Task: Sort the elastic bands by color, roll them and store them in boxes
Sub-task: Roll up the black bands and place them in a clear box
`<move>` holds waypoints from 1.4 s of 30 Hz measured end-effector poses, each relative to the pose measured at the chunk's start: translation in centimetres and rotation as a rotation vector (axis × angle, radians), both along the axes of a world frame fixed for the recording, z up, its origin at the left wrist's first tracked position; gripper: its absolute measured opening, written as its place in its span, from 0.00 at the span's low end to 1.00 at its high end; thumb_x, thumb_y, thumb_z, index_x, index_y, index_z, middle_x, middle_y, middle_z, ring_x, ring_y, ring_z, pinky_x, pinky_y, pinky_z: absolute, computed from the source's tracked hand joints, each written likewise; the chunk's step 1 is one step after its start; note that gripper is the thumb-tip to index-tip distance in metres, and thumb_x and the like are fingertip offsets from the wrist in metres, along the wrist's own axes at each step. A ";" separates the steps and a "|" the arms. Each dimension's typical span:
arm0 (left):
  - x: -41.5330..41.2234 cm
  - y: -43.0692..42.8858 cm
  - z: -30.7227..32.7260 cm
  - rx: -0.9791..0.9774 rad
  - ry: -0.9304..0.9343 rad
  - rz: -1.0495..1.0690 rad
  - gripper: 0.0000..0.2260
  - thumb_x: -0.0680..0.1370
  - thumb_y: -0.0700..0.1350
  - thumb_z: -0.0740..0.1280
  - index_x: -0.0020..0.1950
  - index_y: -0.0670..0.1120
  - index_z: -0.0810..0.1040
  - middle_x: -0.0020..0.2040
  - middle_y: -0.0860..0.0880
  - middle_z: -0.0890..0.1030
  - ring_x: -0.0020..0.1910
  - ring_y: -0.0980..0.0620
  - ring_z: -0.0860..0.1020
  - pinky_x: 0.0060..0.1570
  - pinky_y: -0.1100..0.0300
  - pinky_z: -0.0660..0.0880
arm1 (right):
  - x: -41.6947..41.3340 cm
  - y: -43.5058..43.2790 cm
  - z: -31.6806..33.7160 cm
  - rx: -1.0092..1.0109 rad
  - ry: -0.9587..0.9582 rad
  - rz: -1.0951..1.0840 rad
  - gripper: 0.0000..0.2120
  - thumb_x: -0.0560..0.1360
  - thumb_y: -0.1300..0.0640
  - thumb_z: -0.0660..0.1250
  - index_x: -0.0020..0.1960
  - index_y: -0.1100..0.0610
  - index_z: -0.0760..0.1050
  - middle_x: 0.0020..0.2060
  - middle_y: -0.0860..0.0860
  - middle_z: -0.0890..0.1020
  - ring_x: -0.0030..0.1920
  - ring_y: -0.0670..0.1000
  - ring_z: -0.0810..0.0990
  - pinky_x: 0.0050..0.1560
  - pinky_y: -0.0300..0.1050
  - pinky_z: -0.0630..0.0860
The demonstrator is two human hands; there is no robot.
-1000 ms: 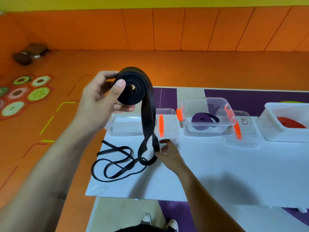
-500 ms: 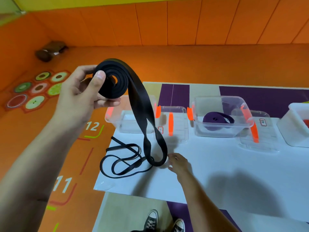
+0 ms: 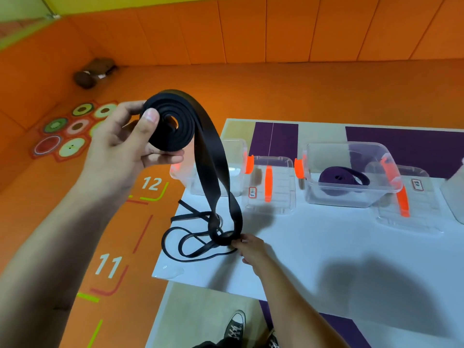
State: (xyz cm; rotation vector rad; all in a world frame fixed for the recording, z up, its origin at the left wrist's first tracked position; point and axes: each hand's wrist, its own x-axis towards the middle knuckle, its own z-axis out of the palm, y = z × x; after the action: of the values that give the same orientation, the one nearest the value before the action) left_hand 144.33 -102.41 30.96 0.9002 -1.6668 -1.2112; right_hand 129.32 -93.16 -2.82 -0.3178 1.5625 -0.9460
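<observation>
While lifted above the bench [image 3: 326,247], black band [image 3: 173,126]: rolled part high at left, unrolled length hanging steeply down-right.
Left hand [image 3: 118,156]: fingers [image 3: 163,159] and thumb clamp the roll.
Right hand [image 3: 251,251]: apparently pinches the low loop at the bench.
Winding path, likely: downward, toward the right hand.

Left hand [image 3: 120,151]: raised left of the table [image 3: 326,259], holding the rolled band [image 3: 170,124].
Right hand [image 3: 251,249]: on the table's near-left part, pinching the rolled band's hanging tail.
Thin band [image 3: 190,247]: loose on the table, just left of the right hand.
Left box [image 3: 200,177]: far-left on the table, behind the tail; its lid [image 3: 271,187] just right.
Middle box [image 3: 351,177]: right of that lid, a coiled band [image 3: 341,179] inside; second lid [image 3: 406,197] at its right.
Right edge: possibly another box [image 3: 454,197].
</observation>
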 end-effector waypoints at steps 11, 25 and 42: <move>1.3 -1.3 -1.8 0.088 0.101 0.107 0.14 0.84 0.49 0.63 0.66 0.42 0.73 0.51 0.47 0.86 0.45 0.38 0.86 0.45 0.51 0.84 | -3.9 5.0 -1.9 -0.182 -0.704 -0.687 0.10 0.78 0.68 0.65 0.43 0.56 0.69 0.31 0.48 0.63 0.26 0.46 0.62 0.23 0.37 0.58; -0.8 -2.4 -5.0 0.149 0.053 -0.020 0.16 0.83 0.49 0.65 0.67 0.41 0.75 0.56 0.42 0.83 0.46 0.38 0.86 0.45 0.46 0.85 | -9.9 13.3 -0.5 -0.042 -0.410 -0.771 0.13 0.78 0.51 0.61 0.38 0.56 0.73 0.33 0.51 0.78 0.25 0.49 0.65 0.29 0.42 0.61; -3.5 1.9 -3.1 -0.056 -0.293 -0.510 0.14 0.76 0.49 0.70 0.61 0.52 0.80 0.56 0.56 0.80 0.49 0.48 0.81 0.48 0.45 0.84 | -7.8 2.4 28.4 -0.964 0.564 -0.051 0.19 0.84 0.50 0.57 0.59 0.61 0.81 0.52 0.55 0.85 0.54 0.50 0.84 0.55 0.39 0.78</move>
State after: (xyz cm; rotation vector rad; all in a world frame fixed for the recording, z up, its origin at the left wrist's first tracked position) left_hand 140.83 -100.53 27.81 0.6570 -2.2477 -1.4021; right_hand 121.57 -90.80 25.57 -1.3126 1.4894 -1.7157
